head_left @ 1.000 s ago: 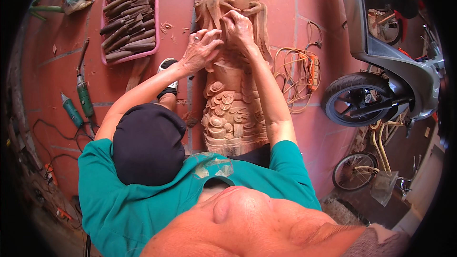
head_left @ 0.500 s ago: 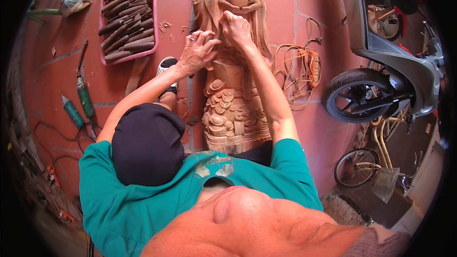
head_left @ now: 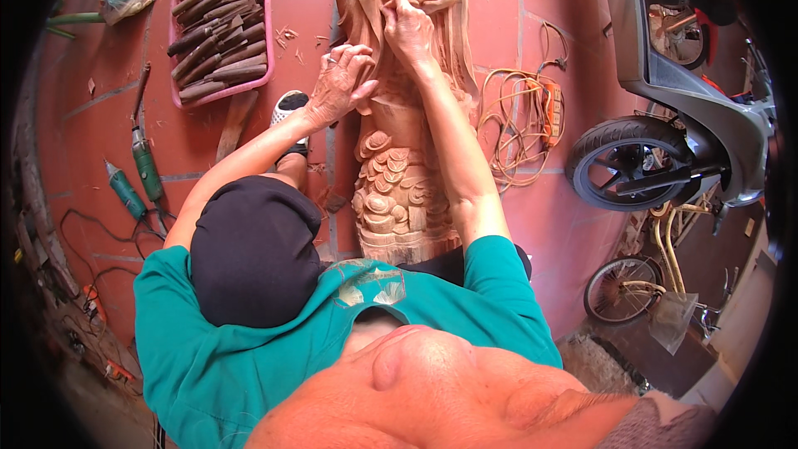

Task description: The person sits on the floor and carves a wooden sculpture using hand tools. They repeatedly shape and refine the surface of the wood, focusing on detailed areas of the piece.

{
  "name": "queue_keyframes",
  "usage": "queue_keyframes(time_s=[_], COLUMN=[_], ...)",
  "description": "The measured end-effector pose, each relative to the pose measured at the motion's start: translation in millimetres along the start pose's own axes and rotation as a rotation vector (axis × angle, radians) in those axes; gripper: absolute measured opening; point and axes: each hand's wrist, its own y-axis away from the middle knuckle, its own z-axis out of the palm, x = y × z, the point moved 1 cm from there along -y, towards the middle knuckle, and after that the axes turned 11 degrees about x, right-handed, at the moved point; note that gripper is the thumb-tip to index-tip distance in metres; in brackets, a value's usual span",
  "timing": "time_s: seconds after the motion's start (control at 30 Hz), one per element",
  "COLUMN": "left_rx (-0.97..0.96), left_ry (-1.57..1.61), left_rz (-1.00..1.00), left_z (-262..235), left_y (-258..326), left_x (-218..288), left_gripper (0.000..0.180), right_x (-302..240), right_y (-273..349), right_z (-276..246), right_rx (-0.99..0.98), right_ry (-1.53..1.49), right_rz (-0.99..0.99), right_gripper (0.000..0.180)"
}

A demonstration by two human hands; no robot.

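A carved wooden statue (head_left: pixel 391 187) lies lengthwise in front of me, with draped robes and carved hands toward the far end and rounded, coin-like shapes at the near end. Over its robe, close to the carved hands, my right hand (head_left: pixel 409 33) is closed in a pinch; anything between its fingertips is hidden. My left hand (head_left: pixel 337 83) hovers at or rests on the statue's left edge, I cannot tell which. Its fingers are bent but apart, with a ring on one, and it holds nothing.
At the far left, a pink basket (head_left: pixel 270 41) is full of wood-handled tools. Two green power tools (head_left: pixel 146 170) (head_left: pixel 125 191) with cords lie nearer. On the right are an orange power strip (head_left: pixel 552 114) with coiled cable, a motorbike wheel (head_left: pixel 629 164) and a bicycle (head_left: pixel 623 289).
My right hand has slid slightly farther up the statue, toward the carved hands, and its wrist has turned a little. My left hand stays near the left edge. The view has shifted slightly.
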Motion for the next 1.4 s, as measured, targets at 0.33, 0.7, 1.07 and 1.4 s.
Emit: queue_keyframes(time_s=[0.33,0.7,1.07,1.4], left_rx=[-0.049,-0.007,-0.01,-0.042], left_ry=[0.017,0.011,0.019,0.007], left_rz=[-0.025,-0.003,-0.019,-0.032], left_z=[0,-1,0,-6], left_y=[-1,-3,-1,-5], left_x=[0,2,1,6], left_gripper=[0.043,0.042,0.043,0.038], right_x=[12,16,28,19], right_y=[28,7,5,0], right_z=[-64,-23,-70,-33], right_rx=[-0.575,-0.151,-0.458,-0.355], right_ry=[-0.031,-0.077,-0.162,0.116], right_rz=[0.064,0.164,0.273,0.076], right_gripper=[0.02,0.016,0.019,0.015])
